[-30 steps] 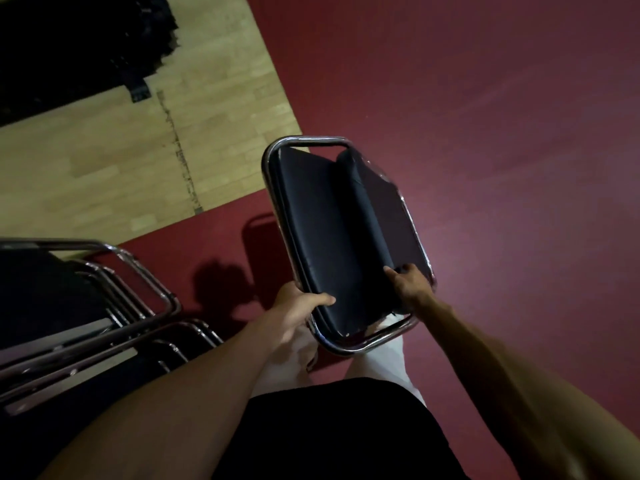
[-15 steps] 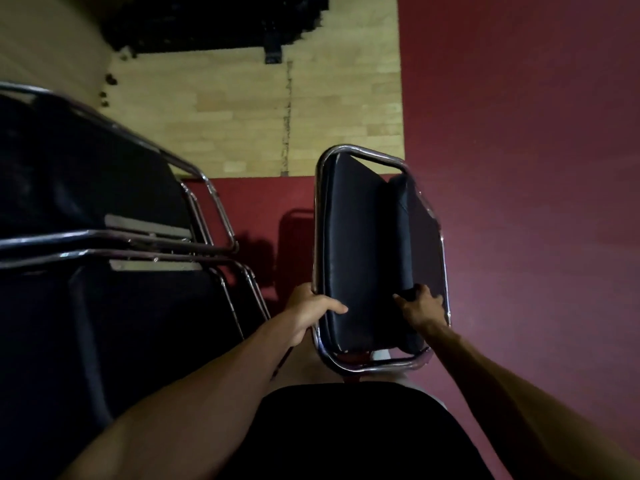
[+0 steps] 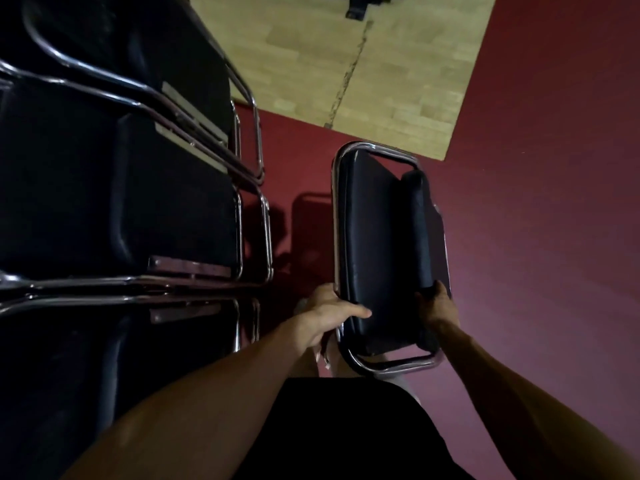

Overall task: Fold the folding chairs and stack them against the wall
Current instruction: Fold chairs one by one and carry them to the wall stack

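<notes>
A folded folding chair (image 3: 377,244) with black padding and a chrome tube frame hangs upright in front of me, above the red floor. My left hand (image 3: 329,313) grips its left frame tube, thumb across the black cushion. My right hand (image 3: 438,306) grips the padded edge on the chair's right side near the bottom. To the left stands a stack of folded chairs (image 3: 121,209), black pads and chrome frames lying close together. A gap of red floor separates the held chair from the stack.
Red floor (image 3: 536,220) stretches to the right and ahead. A patch of pale wooden floor (image 3: 346,71) lies at the top, with a dark object (image 3: 356,8) at its far edge. My black-clothed body (image 3: 346,431) fills the bottom centre.
The view has turned left, so the stack of folded chairs now fills the left side and looms closer. Both hands keep the same grip on the chair.
</notes>
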Available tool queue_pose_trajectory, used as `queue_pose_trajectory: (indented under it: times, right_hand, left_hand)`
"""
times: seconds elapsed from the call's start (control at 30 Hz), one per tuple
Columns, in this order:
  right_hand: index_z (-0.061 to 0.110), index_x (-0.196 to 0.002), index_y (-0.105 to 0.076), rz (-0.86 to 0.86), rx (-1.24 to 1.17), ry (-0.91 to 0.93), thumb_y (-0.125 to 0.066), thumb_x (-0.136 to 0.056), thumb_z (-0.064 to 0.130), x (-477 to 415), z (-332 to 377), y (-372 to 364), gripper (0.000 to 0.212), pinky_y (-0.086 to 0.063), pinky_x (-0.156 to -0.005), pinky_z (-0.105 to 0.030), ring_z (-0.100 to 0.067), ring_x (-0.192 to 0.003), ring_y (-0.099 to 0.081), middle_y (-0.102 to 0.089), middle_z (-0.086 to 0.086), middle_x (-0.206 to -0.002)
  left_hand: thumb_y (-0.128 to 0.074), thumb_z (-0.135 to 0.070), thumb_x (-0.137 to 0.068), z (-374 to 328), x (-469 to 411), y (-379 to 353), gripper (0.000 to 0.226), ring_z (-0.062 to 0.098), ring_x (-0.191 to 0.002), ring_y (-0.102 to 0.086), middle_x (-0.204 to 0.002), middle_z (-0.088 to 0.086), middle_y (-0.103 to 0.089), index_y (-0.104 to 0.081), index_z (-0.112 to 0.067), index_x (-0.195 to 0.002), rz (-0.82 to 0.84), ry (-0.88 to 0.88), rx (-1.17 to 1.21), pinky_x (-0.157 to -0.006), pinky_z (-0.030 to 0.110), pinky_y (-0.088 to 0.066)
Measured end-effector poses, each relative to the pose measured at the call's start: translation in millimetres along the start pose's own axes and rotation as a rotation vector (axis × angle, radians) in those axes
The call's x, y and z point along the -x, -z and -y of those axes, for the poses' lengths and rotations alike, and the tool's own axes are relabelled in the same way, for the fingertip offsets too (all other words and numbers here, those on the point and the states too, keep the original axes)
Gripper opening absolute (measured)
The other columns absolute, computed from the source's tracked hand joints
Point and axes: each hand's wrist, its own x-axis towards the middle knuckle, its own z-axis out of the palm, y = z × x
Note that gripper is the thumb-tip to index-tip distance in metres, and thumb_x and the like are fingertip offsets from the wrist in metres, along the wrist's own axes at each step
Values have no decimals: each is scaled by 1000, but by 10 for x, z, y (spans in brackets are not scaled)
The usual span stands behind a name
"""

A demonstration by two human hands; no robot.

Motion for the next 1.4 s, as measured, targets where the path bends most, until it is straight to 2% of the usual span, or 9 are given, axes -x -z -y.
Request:
queue_pose_trajectory:
  times: [0.13, 0.27, 0.43, 0.57, 0.77, 0.87, 0.97, 1.13, 1.4]
  right_hand:
    - [10, -137, -41, 3, 8, 40, -54, -95, 23, 136, -62, -94, 46, -43, -94, -40, -39, -116, -54, -54, -20, -131]
    - [11, -138, -41, 34, 12, 42, -55, -95, 23, 309, -95, -279, 47, -43, -93, -38, -37, -118, -54, -55, -19, -132]
    - [12, -141, -40, 16, 41, 98, -56, -94, 22, 656, -327, -617, 51, -41, -100, -39, -36, -121, -52, -55, -17, -135]
    - [11, -138, -46, -29, 90, 155, -50, -98, 23, 1044, -644, -927, 42, -41, -100, -39, -36, -121, -52, -56, -16, -133]
    - [7, -129, -54, -30, 137, 161, -49, -98, 29, 1489, -1061, -1300, 38, -41, -100, -42, -38, -120, -53, -58, -19, -130]
    - [10, -136, -49, 14, 99, 186, -50, -98, 26, 1643, -1221, -1400, 41, -40, -104, -42, -36, -122, -52, -56, -17, -134]
    - [12, -142, -43, 23, 118, 228, -49, -99, 26, 1769, -1394, -1449, 45, -39, -102, -39, -35, -123, -52, -55, -16, -136]
    - [30, -152, -20, 151, 67, 245, -46, -100, 26, 1992, -1473, -1623, 59, -41, -101, -39, -36, -121, -53, -53, -17, -138]
    - [30, -153, -14, 122, 76, 248, -44, -100, 19, 2309, -1361, -2263, 62, -41, -103, -42, -37, -120, -53, -53, -18, -136]
  left_hand:
    - [-91, -26, -60, 147, 215, 49, 58, 18, -105, -65, -112, 2, -69, -53, -23, -104, 24, -26, 78, -95, 32, -51]
    - [-90, -41, -39, 433, 247, 144, 92, 17, -104, -68, -113, -1, -71, -59, -16, -122, 6, -59, 59, -95, 39, -54]
    - [-86, -50, -28, 1032, 371, 209, 95, 16, -97, -70, -107, -3, -73, -64, -21, -116, 1, -61, 105, -88, 38, -57]
    - [-88, -37, -42, 1571, 589, 231, 69, 18, -91, -72, -98, 0, -75, -69, -19, -106, -24, -49, 186, -86, 39, -59]
    - [-88, -23, -58, 2222, 899, 215, 51, 19, -91, -71, -98, 1, -74, -66, -17, -104, -61, -40, 257, -84, 36, -59]
    - [-90, -26, -58, 2457, 1052, 199, 54, 18, -90, -72, -98, 1, -74, -67, -17, -106, -67, -41, 245, -85, 38, -59]
    - [-95, -46, -31, 2638, 1150, 168, 82, 21, -89, -73, -98, 1, -75, -69, -19, -104, -91, -47, 227, -83, 44, -59]
    - [-90, -18, -60, 2797, 1464, 303, 43, 18, -84, -73, -92, -1, -76, -73, -19, -99, -155, -57, 253, -81, 36, -60]
    - [-90, -24, -59, 3254, 1494, 820, 45, 18, -84, -73, -94, -1, -76, -72, -18, -101, -175, -79, 189, -73, 30, -57]
